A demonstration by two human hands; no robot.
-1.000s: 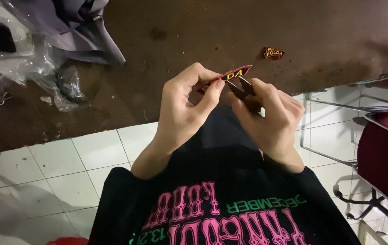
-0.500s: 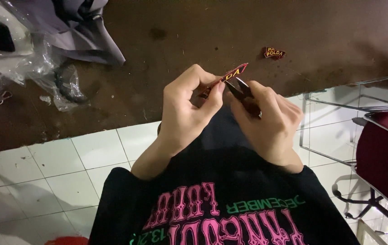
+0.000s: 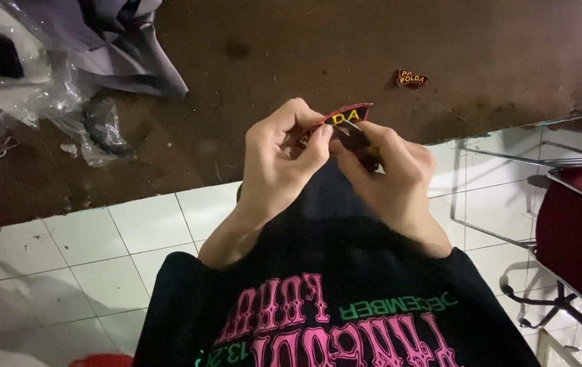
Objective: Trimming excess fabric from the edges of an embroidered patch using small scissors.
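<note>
At the far left we see crumpled clear plastic wrapping point(image 3: 66, 109) lying on the dark brown wooden desk point(image 3: 270, 54), with a folded grey cloth point(image 3: 121, 47) just beside it at the upper edge. Below the desk's front edge runs a floor of white square tiles point(image 3: 66, 258).

Moving to the middle, our left hand point(image 3: 277, 170) is closed, its thumb and fingers pinching the left end of a small curved embroidered patch, dark with a red border and yellow lettering point(image 3: 347, 117). We hold the patch in the air above the desk's front edge, tilted, with its lettered face toward us. Our right hand point(image 3: 393, 183) is closed too, gripping a small dark tool with a metal tip point(image 3: 352, 139) whose tip lies just under the patch; we cannot tell what kind of tool it is.

Further right, a second small embroidered patch of the same colours point(image 3: 411, 79) lies flat on the desk, well apart from both hands. At the far right stands a dark red chair with a metal frame point(image 3: 576, 231) on the tiles.
</note>
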